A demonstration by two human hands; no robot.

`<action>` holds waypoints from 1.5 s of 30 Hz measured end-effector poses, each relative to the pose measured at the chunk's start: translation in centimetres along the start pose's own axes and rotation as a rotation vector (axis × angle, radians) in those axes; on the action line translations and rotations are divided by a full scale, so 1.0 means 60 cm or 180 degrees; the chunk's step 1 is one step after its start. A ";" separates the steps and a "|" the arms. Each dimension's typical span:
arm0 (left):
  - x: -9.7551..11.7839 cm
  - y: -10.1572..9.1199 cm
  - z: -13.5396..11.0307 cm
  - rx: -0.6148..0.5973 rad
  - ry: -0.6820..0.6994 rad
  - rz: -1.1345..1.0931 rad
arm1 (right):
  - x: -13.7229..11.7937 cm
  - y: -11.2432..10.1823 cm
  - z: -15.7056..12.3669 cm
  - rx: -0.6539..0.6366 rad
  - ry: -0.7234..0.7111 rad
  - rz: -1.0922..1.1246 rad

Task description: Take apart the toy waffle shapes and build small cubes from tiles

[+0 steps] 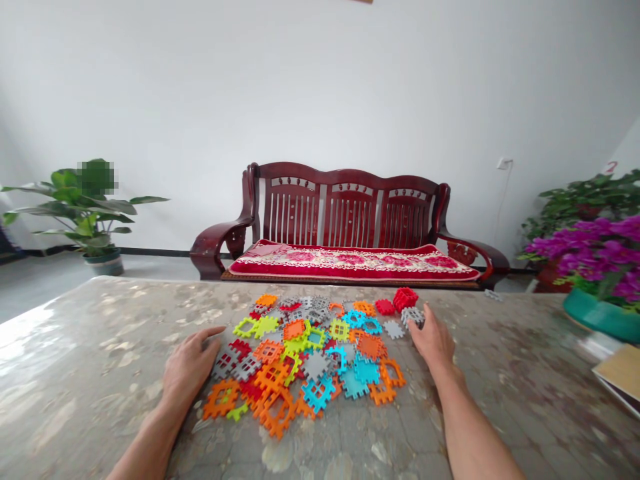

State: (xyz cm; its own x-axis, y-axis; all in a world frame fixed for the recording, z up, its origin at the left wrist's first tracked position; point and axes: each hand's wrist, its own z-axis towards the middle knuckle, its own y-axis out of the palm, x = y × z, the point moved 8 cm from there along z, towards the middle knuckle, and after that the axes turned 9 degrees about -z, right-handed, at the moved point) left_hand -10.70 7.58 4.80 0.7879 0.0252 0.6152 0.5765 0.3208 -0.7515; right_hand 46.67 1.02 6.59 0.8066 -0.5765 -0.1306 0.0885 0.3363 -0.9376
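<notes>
Many flat plastic interlocking tiles with toothed edges lie in a heap on the table, among them an orange tile (pixel 273 377), a blue tile (pixel 319 392) and a lime green tile (pixel 267 325). My left hand (pixel 193 360) rests on the table at the heap's left side, fingers stretched out, beside a grey window tile (pixel 225 363). At the far right of the heap, my right hand (pixel 433 340) has its thumb and finger around a grey interlocking tile (pixel 411 316). Just behind that tile stands a red block of joined tiles (pixel 405 299), with a flat red tile (pixel 385 307) to its left.
The table (pixel 125 400) has a glossy patterned cover. Books (pixel 620 377) and purple flowers in a teal pot (pixel 595 313) stand at its right. Beyond it are a wooden bench (pixel 345 207) with a red cushion and a potted plant (pixel 95 213).
</notes>
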 end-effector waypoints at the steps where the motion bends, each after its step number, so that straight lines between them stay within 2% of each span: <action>1: 0.000 0.000 0.000 -0.0013 -0.0021 0.0018 | 0.000 0.002 -0.001 -0.0031 0.0005 0.0031; 9: -0.004 0.006 0.001 -0.0013 -0.0034 0.0120 | 0.007 0.014 0.000 -0.0072 0.0078 0.0383; 20: 0.000 0.009 0.002 -0.0087 -0.0012 0.0171 | 0.008 0.022 -0.001 0.0013 0.0019 0.0398; 23: 0.008 0.008 -0.001 -0.0110 -0.0005 0.0124 | 0.009 0.013 -0.003 0.0205 -0.0023 0.0351; 27: 0.016 0.004 -0.006 -0.0069 0.0018 0.0119 | 0.007 -0.007 -0.009 0.0661 -0.0130 0.0306; 30: 0.021 0.007 -0.007 -0.0073 0.0106 0.0087 | -0.011 -0.020 -0.018 0.1009 -0.0430 0.0520; 35: 0.035 0.021 -0.008 -0.0307 0.0410 -0.0155 | -0.079 -0.033 -0.052 0.1407 -0.1379 0.1042; 40: 0.054 0.031 -0.014 -0.0527 0.0724 -0.0282 | -0.142 -0.035 -0.088 0.1290 -0.1981 0.1246; 45: 0.051 0.031 -0.010 -0.0626 0.0776 -0.0693 | -0.155 -0.027 -0.097 0.1065 -0.1987 0.1480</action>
State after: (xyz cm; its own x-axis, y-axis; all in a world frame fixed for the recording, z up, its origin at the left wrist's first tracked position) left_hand -7.10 7.67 5.11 0.6570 -0.2571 0.7087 0.7480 0.1052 -0.6553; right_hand 35.63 1.47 7.46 0.9698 0.1589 -0.1852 -0.2430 0.6968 -0.6748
